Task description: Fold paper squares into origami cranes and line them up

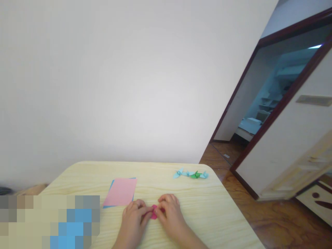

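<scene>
A small folded piece of magenta paper (pixel 154 212) lies low over the table, between my two hands. My left hand (pixel 135 218) pinches its left side between thumb and fingers. On the other side, my right hand (pixel 171 213) has thumb and fingertips closed on the paper's right part. The fingers cover much of the paper, so its folded shape is only partly visible. Just beyond my left hand is a stack of square paper sheets (pixel 120 192), pink on top with blue edges showing beneath.
Several folded paper cranes (pixel 196 174), light blue and green, stand in a row near the far right corner of the wooden table (pixel 155 173). A white wall (pixel 140 86) rises behind it. A doorway is at right; the lower left is pixelated.
</scene>
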The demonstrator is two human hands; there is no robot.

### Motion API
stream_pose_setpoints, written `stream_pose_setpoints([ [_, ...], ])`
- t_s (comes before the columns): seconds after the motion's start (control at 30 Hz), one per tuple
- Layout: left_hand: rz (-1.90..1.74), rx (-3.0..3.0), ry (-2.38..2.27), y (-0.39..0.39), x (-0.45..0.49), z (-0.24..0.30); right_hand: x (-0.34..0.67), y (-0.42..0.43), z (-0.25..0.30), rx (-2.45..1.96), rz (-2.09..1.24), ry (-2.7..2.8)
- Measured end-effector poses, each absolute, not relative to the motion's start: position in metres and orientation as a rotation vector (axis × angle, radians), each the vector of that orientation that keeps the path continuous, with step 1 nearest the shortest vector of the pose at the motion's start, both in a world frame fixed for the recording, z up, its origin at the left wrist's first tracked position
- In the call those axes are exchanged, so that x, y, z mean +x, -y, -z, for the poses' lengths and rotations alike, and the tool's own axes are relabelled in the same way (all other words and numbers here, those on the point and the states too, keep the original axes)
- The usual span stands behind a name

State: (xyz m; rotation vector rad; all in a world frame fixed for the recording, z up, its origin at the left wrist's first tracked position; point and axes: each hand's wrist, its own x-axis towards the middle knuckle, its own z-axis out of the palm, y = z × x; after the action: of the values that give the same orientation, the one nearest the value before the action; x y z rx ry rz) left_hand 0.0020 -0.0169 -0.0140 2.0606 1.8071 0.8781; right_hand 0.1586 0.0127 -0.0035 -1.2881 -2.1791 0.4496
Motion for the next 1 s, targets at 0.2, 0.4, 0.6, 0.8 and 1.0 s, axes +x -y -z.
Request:
stream_pose_setpoints([
  [0.2, -0.844, 2.089, -1.826, 0.017, 0.003, 0.013, 0.161, -0.012, 0.002, -1.287, -0.459, 2.174],
  [0.4, -0.818, 2.089, -1.844, 0.016, 0.002, 0.016, 0.159, -0.014, 0.006, -1.293, -0.431, 2.146],
  [0.6, -0.83, 2.1, -1.839, 0.016, 0.002, 0.015, 0.16, -0.011, 0.007, -1.296, -0.405, 2.133],
  [0.8, -0.833, 2.111, -1.839, 0.016, 0.003, 0.014, 0.169, -0.012, 0.001, -1.288, -0.425, 2.17],
  [1.0, -0.824, 2.11, -1.857, 0.016, 0.004, 0.014, 0.169, -0.014, 0.002, -1.299, -0.428, 2.163],
])
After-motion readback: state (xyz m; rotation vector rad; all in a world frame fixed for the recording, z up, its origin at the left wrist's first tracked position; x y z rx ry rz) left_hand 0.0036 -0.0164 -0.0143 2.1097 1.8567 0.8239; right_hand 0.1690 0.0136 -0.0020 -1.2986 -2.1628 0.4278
